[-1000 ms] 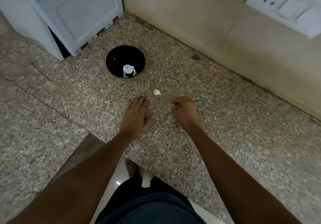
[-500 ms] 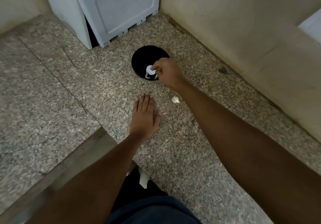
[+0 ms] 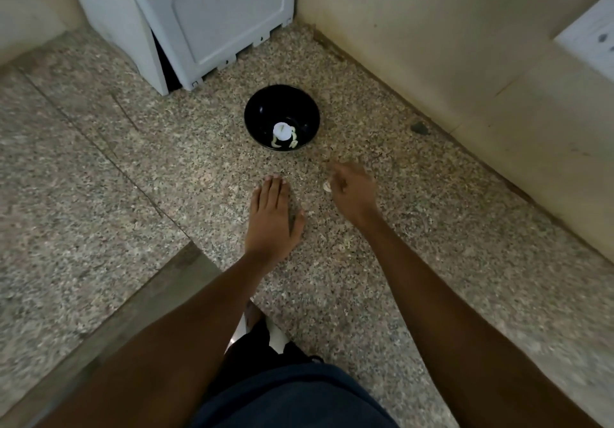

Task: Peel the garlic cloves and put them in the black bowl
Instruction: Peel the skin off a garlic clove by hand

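Right hand (image 3: pixel 354 191) is over the speckled granite counter (image 3: pixel 99 195), fingers loosely curled and blurred, holding nothing I can make out; a small pale garlic clove (image 3: pixel 327 186) lies just beside its fingertips, possibly touching, can't tell. Left hand (image 3: pixel 272 218) lies flat on the counter, fingers straight and together, holding nothing. Black bowl (image 3: pixel 282 117) sits beyond both hands, apart from them, with pale peeled cloves along its near inner wall plus a bright white round blob that could be a light reflection or something in the bowl, can't say which. Step in hand looks like picking up the loose clove. Suggest: pinch it thumb-to-forefinger from the sides, bring the left hand in to hold it while the right tears the skin off at one end, then drop the bare clove into the bowl. Clove is small and rounded, skin likely papery and thin, so it could skid on the polished stone. Bowl is glossy, smooth, round and deep. Counter is hard, mottled grey-brown with seams. White boxy appliance (image 3: pixel 199 19) stands behind; the wall (image 3: pixel 432 45) is a dull cream.
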